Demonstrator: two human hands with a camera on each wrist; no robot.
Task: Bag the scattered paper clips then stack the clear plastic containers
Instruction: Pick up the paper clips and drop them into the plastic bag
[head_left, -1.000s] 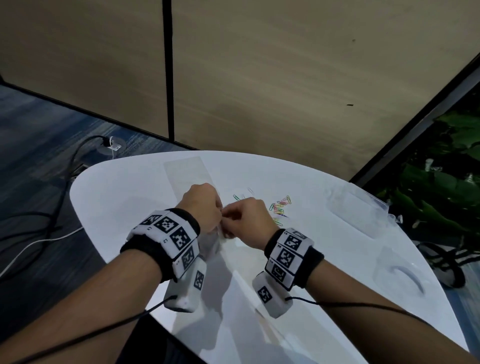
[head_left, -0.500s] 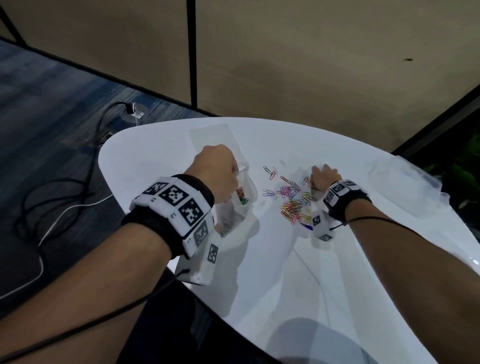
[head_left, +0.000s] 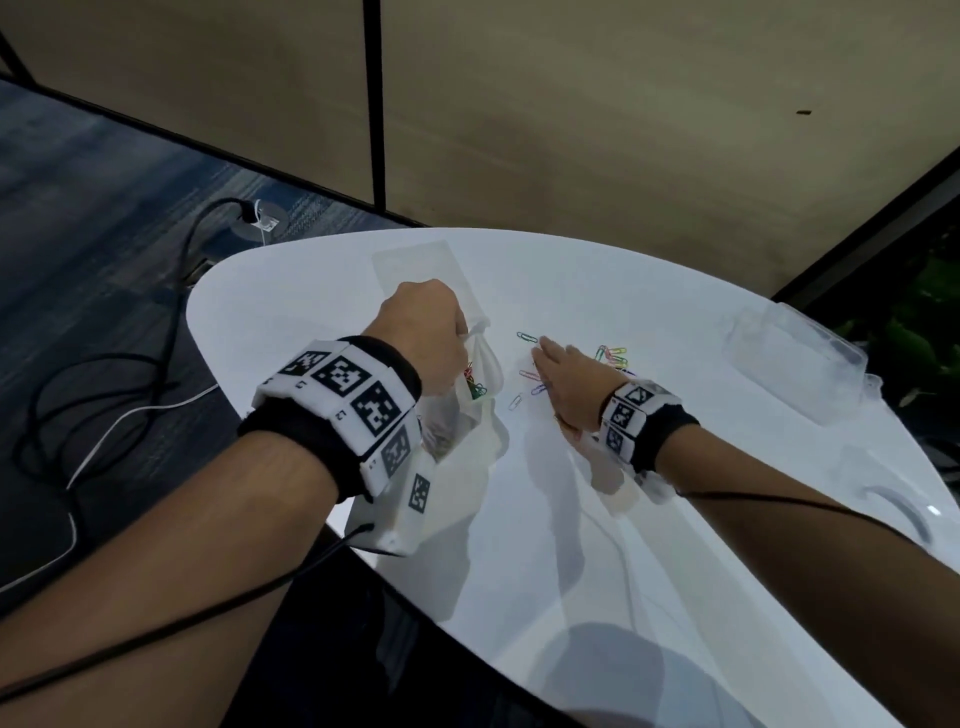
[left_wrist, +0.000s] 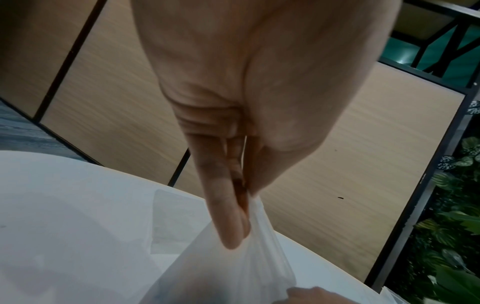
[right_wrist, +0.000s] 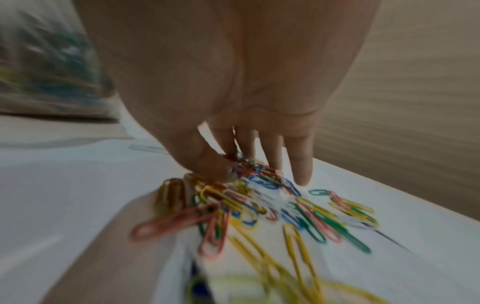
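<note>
A thin clear plastic bag (head_left: 485, 371) hangs open at the table's left, with several coloured paper clips (head_left: 475, 388) inside. My left hand (head_left: 461, 332) pinches its rim between thumb and fingers; the left wrist view shows that pinch (left_wrist: 245, 214) on the bag (left_wrist: 233, 277). My right hand (head_left: 548, 358) lies over the loose paper clips (head_left: 615, 358) on the table. In the right wrist view its fingers (right_wrist: 301, 176) reach straight down onto the clip pile (right_wrist: 298, 209), thumb against it. Clear containers sit at the right (head_left: 789, 358) and behind the bag (head_left: 415, 265).
The white rounded table (head_left: 571, 571) ends close at the left and front. Another clear container (head_left: 883, 499) lies near the right edge. Cables (head_left: 156, 405) run over the floor at the left. Wood panels stand behind, plants at the far right.
My right hand left the bag mouth, went out to the clip pile, then slid left over it toward the bag. My left hand kept holding the bag.
</note>
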